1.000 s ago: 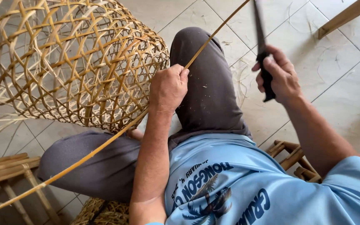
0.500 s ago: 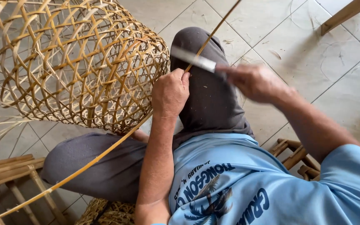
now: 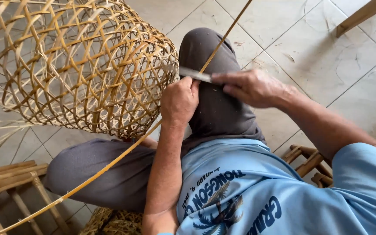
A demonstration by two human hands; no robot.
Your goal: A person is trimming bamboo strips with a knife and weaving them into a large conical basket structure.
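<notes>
Head view: left hand grips cane strip (knee-high), right hand presses knife against it.

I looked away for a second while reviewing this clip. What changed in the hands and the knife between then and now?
The right hand swung the knife in from out at the right, where it pointed up, and now lays the blade flat across the rattan strip just above the left hand. The left hand kept its grip on the strip over the knee, and the woven basket stayed put.
</notes>
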